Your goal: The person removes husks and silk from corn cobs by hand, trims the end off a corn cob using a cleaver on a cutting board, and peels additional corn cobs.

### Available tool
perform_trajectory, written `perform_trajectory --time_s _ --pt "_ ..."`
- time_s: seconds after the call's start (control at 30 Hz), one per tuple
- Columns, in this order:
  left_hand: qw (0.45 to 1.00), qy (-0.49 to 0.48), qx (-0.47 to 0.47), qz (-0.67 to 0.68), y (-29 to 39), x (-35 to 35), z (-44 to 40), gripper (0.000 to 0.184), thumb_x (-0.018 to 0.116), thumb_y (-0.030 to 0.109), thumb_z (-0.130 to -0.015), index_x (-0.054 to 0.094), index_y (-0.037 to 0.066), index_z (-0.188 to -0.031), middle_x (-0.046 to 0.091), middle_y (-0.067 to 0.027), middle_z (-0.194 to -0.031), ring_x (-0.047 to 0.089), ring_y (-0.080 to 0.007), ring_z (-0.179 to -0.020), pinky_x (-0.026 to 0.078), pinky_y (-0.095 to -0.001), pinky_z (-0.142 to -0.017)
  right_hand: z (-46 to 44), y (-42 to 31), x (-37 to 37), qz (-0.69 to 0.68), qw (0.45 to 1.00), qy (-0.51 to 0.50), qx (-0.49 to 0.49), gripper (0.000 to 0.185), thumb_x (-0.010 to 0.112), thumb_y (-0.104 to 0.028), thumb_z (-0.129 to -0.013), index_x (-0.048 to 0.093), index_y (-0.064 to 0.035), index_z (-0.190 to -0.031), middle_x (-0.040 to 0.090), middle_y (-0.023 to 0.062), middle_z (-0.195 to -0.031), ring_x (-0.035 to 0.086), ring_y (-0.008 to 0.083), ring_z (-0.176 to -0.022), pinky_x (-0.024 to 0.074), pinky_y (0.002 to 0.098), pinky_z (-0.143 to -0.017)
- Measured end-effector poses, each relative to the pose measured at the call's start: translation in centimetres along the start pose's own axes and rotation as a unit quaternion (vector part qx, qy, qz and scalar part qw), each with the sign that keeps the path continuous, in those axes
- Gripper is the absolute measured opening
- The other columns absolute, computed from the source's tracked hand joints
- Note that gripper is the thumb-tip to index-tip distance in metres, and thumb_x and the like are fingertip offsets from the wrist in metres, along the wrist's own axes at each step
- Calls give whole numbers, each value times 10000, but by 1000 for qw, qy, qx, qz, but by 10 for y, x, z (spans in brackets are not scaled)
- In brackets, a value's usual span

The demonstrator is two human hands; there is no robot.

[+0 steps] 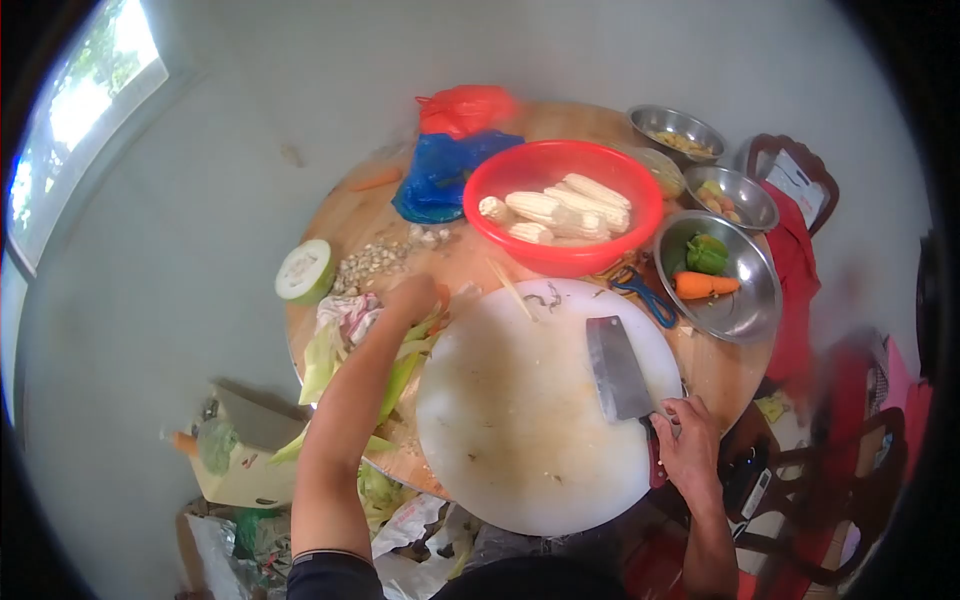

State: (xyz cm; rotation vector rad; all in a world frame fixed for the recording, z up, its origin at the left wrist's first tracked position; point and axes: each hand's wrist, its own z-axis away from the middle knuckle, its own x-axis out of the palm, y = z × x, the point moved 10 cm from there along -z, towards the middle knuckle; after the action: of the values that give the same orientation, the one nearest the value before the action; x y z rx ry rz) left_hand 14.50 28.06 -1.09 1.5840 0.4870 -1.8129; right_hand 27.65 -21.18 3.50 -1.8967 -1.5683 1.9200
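My left hand point(408, 298) reaches over the far left of the table, beside corn husks point(400, 375) and a crumpled pinkish-white cloth or bag point(348, 315). Its fingers point away from me and are blurred, so what they hold, if anything, is unclear. A cleaver point(618, 370) lies flat on the round white cutting board point(530, 430), its dark red handle past the right edge. Close beside that handle is my right hand point(688, 440), fingers loosely bent and apart, not wrapped round it. A pair of chopsticks point(510, 288) rests on the board's far edge.
Peeled corn cobs point(575, 212) fill a red basin point(478, 235). A steel bowl point(765, 310) holds a carrot point(705, 286) and a green pepper point(707, 254). Blue-handled scissors point(650, 300) lie nearby. A cut gourd point(305, 270) and small pale pieces point(370, 265) are left. Chairs stand right.
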Motion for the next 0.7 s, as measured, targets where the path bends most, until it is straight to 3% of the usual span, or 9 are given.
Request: perform_trajectory --time_s 0.17,0.3,0.37,0.43,0.5,0.57,0.63,0.67,0.7 --pt "980 135 2 145 -41 -12 -15 470 756 318 -739 729 -75 -995 739 -250 -988 715 -349 -1020 551 -428 -882 8 12 4 -12 1000 -7 9 229 737 -157 -873 693 -2 -1035 649 178 -967 642 384 -931 507 452 -831" --pt "974 61 -85 203 -31 -72 10 469 789 236 -731 693 -77 -1067 737 -223 -960 723 -285 -983 563 -388 -861 11 8 6 -36 999 -2 15 215 730 -154 -879 697 -2 -1027 655 163 -978 644 380 -951 507 450 -839" --pt "928 103 -33 356 9 -112 46 449 766 156 -779 649 -65 -1153 726 -188 -1000 720 -243 -934 570 -366 -843 13 0 5 -42 999 9 -2 218 729 -141 -876 695 -2 -1040 654 164 -987 642 382 -956 505 454 -840" --pt "834 59 56 545 62 -116 73 407 735 73 -813 630 -69 -1180 718 -157 -1059 713 -214 -913 575 -353 -821 14 -7 4 -38 999 21 -10 219 730 -134 -873 692 -3 -1045 650 170 -994 640 383 -958 504 456 -842" --pt "761 -30 155 629 147 -121 127 414 728 59 -828 615 -78 -1203 718 -153 -1060 714 -217 -916 566 -348 -854 16 -12 4 -32 999 32 -18 220 730 -126 -871 690 -4 -1049 647 176 -1001 637 384 -959 503 458 -844" --pt "735 -125 226 627 218 -110 173 420 729 74 -842 610 -55 -1224 714 -145 -1076 705 -219 -948 548 -353 -905 19 -18 5 -23 998 55 -35 224 728 -114 -869 680 6 -1052 642 189 -1030 637 384 -972 503 454 -849" --pt "670 -225 276 651 285 -84 221 448 734 95 -848 602 -30 -1257 685 -136 -1121 673 -197 -1014 520 -341 -945 25 -16 10 -13 996 72 -48 220 727 -119 -874 678 19 -1038 637 182 -1038 638 368 -978 506 455 -850" --pt "630 -292 325 642 319 -68 244 547 734 15 -849 531 -1 -1356 669 -118 -1190 655 -198 -1073 534 -342 -956 34 -30 23 262 949 89 -148 234 727 -123 -878 672 20 -1055 634 176 -1036 638 358 -981 507 460 -849" --pt "614 -311 340 641 346 -58 269 547 748 70 -872 527 7 -1368 648 -92 -1216 627 -168 -1086 521 -324 -948 45 -39 45 514 819 98 -237 248 727 -127 -883 666 21 -1072 632 170 -1034 638 347 -984 508 464 -848"
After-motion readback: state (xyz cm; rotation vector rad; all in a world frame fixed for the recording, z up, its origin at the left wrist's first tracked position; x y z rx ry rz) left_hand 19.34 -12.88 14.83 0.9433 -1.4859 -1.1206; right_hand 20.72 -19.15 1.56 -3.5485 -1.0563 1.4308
